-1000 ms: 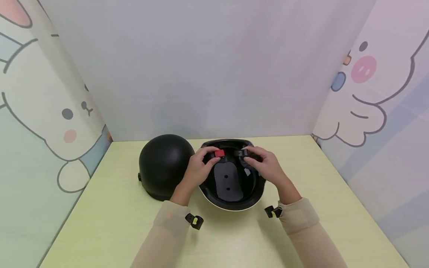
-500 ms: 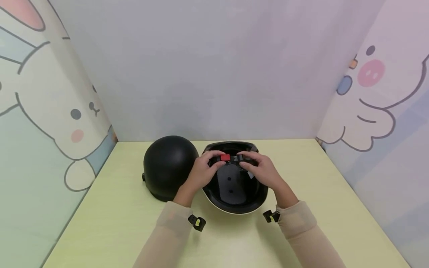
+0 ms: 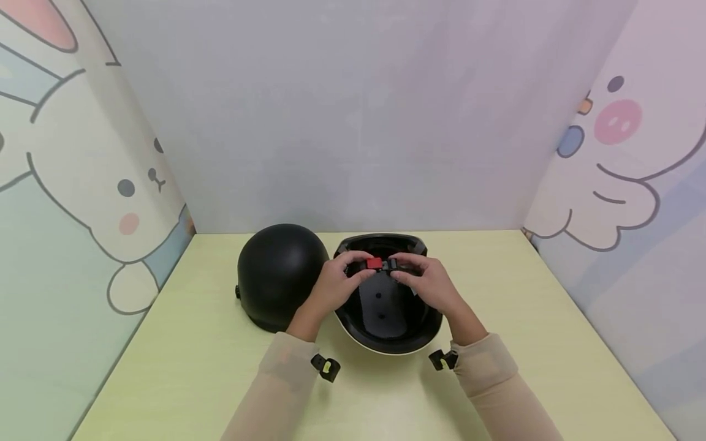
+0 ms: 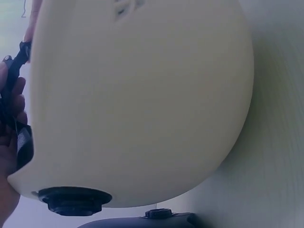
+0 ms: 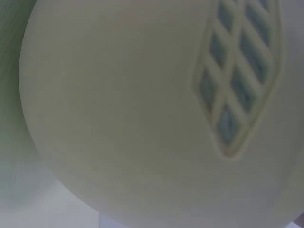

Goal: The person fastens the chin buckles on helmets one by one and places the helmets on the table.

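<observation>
A cream helmet [image 3: 386, 342] lies with its black-lined opening facing up, in the middle of the table. Over that opening my left hand [image 3: 330, 286] pinches the red half [image 3: 374, 263] of the chin strap buckle between thumb and fingers. My right hand [image 3: 432, 285] grips the black half [image 3: 392, 264] from the other side, and the two halves meet end to end. In the left wrist view the helmet's smooth shell [image 4: 142, 104] fills most of the picture, with a bit of strap [image 4: 24, 147] and fingers at the left edge. The right wrist view shows the shell [image 5: 118, 118] and its vent grille [image 5: 242, 76].
A black helmet [image 3: 282, 275] sits dome-up just left of the cream one, close to my left hand. The pale yellow table [image 3: 182, 367] ends at a grey back wall [image 3: 353, 122]. Cartoon-printed panels stand on both sides.
Both hands have come together, bringing the red and black buckle halves from apart to touching. The head view has shifted slightly, and the black helmet stays beside the cream one.
</observation>
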Demonstrator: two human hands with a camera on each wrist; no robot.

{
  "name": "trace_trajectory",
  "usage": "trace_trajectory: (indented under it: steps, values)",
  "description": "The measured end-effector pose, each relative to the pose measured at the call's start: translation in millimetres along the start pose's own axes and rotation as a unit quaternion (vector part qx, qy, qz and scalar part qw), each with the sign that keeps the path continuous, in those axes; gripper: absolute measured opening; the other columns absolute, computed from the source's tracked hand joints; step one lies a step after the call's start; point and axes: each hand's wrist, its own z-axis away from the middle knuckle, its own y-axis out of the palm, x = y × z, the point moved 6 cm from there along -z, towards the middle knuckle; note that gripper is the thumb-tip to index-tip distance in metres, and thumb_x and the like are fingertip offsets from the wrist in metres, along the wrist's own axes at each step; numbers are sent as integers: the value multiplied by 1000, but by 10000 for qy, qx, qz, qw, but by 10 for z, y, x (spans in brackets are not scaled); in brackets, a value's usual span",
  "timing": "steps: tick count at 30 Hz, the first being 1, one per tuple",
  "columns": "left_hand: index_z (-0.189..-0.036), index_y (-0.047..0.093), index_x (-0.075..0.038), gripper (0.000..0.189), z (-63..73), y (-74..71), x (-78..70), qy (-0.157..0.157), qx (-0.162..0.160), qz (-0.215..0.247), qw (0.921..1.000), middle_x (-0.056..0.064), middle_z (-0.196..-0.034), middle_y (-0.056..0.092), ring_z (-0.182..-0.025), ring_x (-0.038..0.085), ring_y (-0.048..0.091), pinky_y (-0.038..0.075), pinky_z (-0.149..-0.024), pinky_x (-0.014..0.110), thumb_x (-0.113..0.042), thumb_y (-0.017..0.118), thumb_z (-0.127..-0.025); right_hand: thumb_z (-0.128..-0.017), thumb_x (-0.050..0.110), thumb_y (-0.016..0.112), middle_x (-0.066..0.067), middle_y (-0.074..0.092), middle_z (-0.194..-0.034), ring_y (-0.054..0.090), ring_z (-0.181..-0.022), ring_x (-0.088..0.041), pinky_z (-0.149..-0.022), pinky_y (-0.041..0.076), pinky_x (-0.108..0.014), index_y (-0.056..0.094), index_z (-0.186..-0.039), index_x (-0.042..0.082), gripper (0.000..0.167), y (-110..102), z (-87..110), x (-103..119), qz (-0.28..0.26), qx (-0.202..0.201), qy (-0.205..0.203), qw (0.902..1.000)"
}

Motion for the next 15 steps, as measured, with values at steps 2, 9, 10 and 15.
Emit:
trace_trajectory:
  steps: [2,9,10,15]
  values:
    - [-115,66,-8,28,-1,11,6,-43,79,-7,10000,2,-109,66,-101,19,60,47,-89,43,-20,72,-91,-91,16,71,-9,68,-109,61,-96,-24,-76,49,-36,67,-121,5,32,13,-1,-7,4,48,-21,10000]
    - [-114,67,-8,26,13,13,15,-119,270,47,9996,2,-108,66,-99,20,60,48,-87,45,-20,72,-90,-90,15,72,-8,69,-107,59,-92,-22,-74,48,-34,69,-119,4,32,31,8,-9,-96,167,-79,9998]
    - [-113,67,-9,26,15,9,15,-124,281,76,9995,1,-108,67,-99,20,60,47,-88,45,-20,72,-90,-90,15,73,-8,69,-108,59,-92,-22,-75,48,-34,69,-119,4,32,35,12,-7,-111,186,-102,9997]
    - [-110,68,-9,24,18,-6,18,-127,285,191,9993,1,-106,67,-100,20,59,47,-89,47,-19,73,-89,-89,17,73,-7,70,-108,60,-94,-23,-76,49,-36,70,-118,5,32,56,9,-21,-151,207,-167,9995]
